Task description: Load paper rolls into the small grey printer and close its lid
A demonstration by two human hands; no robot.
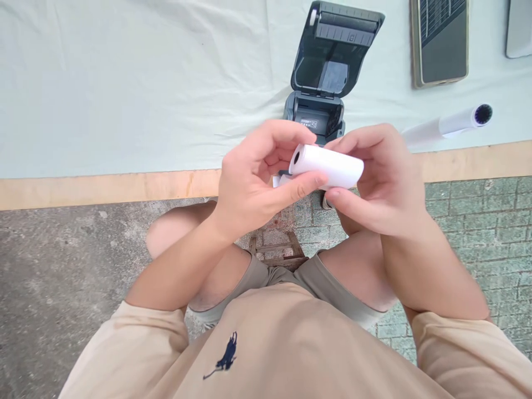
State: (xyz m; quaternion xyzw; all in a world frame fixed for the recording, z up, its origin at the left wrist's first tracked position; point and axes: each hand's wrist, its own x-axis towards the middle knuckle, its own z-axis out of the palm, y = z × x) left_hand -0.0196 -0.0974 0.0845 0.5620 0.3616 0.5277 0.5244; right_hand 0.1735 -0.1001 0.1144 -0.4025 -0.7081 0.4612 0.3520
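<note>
A white paper roll (332,165) with a dark core is held between both hands, above the table's near edge. My left hand (266,174) is closed around its left end, the thumb lying along the near side. A loose flap of the paper shows beneath it. My right hand (374,177) pinches the roll's right end between thumb and fingers. Just beyond the hands stands a dark receipt printer (316,111), its lid (328,61) raised and its paper compartment exposed. The hands hide the printer's front.
A second paper roll (459,122), partly unrolled, lies on the cloth-covered table (145,94) to the right. Behind it are a smartphone (443,50) and a silver-grey object (519,30) cut off by the frame. A wooden edge (103,188) runs along the table's front. My knees are below it.
</note>
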